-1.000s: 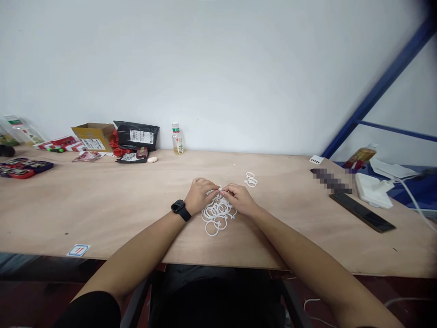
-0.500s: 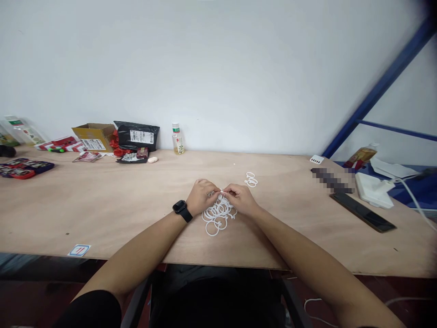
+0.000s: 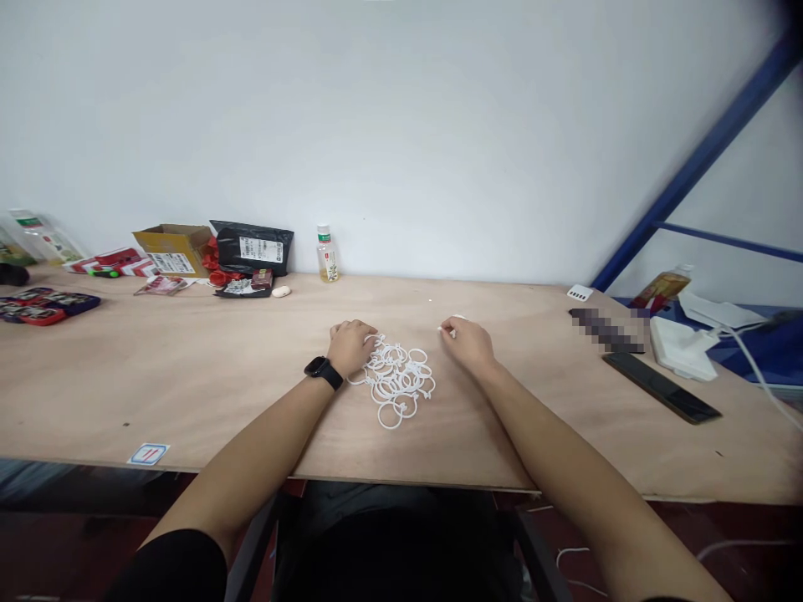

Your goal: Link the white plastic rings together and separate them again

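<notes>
A heap of white plastic curtain rings (image 3: 401, 385), with small clips or eyelets on them, lies on the wooden table in front of me. At the heap's upper left edge is my left hand (image 3: 351, 344), its fingers bent and closed at a tilted white ring (image 3: 375, 338); the thumb is mostly hidden. To the right, apart from the heap, my right hand (image 3: 469, 341) pinches a white curtain ring (image 3: 440, 329), of which only a small bit shows. Behind that hand, a sliver of white is visible; the separate rings there are mostly covered.
Along the wall stand a drink bottle (image 3: 327, 255), a black mailing bag (image 3: 254, 249) and a cardboard box (image 3: 172, 251). On the right lie a dark phone (image 3: 662, 387) and a white charger (image 3: 683, 349). A numbered label (image 3: 148, 454) sits near the front edge.
My hands were together over the heap and have parted. The right moved right and slightly away from me, over the separate rings; the left shifted left. More of the heap shows.
</notes>
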### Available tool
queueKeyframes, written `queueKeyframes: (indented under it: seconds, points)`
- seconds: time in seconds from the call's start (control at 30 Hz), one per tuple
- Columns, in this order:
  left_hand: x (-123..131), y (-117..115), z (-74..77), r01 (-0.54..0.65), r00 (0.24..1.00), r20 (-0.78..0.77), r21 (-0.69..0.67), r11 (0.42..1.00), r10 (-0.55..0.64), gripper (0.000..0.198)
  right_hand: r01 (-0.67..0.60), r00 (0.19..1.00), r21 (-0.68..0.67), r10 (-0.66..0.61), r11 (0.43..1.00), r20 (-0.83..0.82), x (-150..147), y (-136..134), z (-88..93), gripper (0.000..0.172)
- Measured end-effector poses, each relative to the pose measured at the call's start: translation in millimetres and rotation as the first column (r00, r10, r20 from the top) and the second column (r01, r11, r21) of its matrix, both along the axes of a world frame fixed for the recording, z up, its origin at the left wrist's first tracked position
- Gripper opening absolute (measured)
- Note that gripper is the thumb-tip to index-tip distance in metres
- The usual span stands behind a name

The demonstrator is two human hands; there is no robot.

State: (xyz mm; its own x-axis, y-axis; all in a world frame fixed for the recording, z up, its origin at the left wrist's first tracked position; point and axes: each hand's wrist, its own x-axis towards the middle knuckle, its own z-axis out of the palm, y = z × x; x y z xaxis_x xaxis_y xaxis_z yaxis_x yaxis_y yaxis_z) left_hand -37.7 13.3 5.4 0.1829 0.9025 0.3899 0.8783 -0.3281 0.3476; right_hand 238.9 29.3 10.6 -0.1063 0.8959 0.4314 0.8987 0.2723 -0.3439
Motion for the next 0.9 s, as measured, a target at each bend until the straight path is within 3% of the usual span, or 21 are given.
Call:
queueKeyframes:
  seconds: [0.13,0.4,0.57,0.73,0.9]
  points:
    - [-2.0,4.1,-7.1,-0.023,0.997,-0.076,-0.065,0.998,0.018,0.024,0.018,1.0,-0.018,-0.018,1.0,-0.017,7.3,4.9,-2.3,0.017]
    - [1.8,-0.6,-4.4,0.053,0.994,-0.086,-0.095,0.994,-0.062,0.024,-0.28,0.95,-0.03,0.273,0.959,-0.152,-25.6,-10.6,-10.4,0.015]
    - [8.8,-7.2,4.3,0.094,0.995,0.041,0.01,0.996,-0.094,0.026,-0.362,0.906,-0.012,0.348,0.932,-0.243,-37.9,-20.7,-7.9,0.018]
    - [19.6,-19.9,14.2,0.244,0.961,0.106,0.097,0.965,-0.254,0.029,-0.377,0.841,0.028,0.355,0.926,-0.408,-45.0,-31.8,-0.6,0.027]
    - [26.1,-25.9,15.0,0.411,0.901,0.102,0.113,0.904,-0.422,0.025,-0.457,0.771,0.049,0.423,0.888,-0.476,-51.5,-39.3,0.1,0.025]
